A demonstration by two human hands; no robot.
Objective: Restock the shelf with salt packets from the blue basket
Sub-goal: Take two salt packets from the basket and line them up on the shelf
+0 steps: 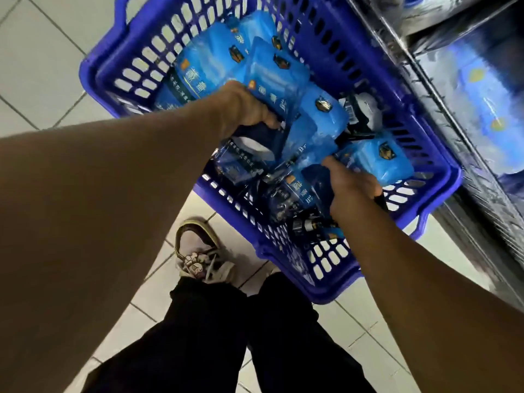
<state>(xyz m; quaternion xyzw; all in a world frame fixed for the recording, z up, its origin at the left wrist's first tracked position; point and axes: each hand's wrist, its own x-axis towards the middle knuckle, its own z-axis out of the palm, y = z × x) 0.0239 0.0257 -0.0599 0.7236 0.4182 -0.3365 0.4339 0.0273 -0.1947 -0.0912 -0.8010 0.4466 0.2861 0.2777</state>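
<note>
The basket (283, 265) stands on the tiled floor (42, 66), just left of the shelf (467, 95), and holds a loose heap of blue salt packets (204, 63) lying flat and overlapping. Both hands reach down into it.

The left hand (243, 109) is at the middle of the heap; its fingers (269, 121) curl over the near edge of a packet (278, 78), gripping it, with the packet stretching away on the far side of the knuckles.

The right hand (353, 191) is at the near right part of the basket. Its fingers are bent down among the packets, and they appear to hold the one under them (304, 191); the fingertips are hidden, so the grip itself cannot be told for sure. Another packet (380, 160) lies just beyond this hand, touching it.

More blue packets (482, 89), blurred, sit on the shelf at the far right. A shoe (198, 256) and dark trouser legs (226, 336) show near the basket.
</note>
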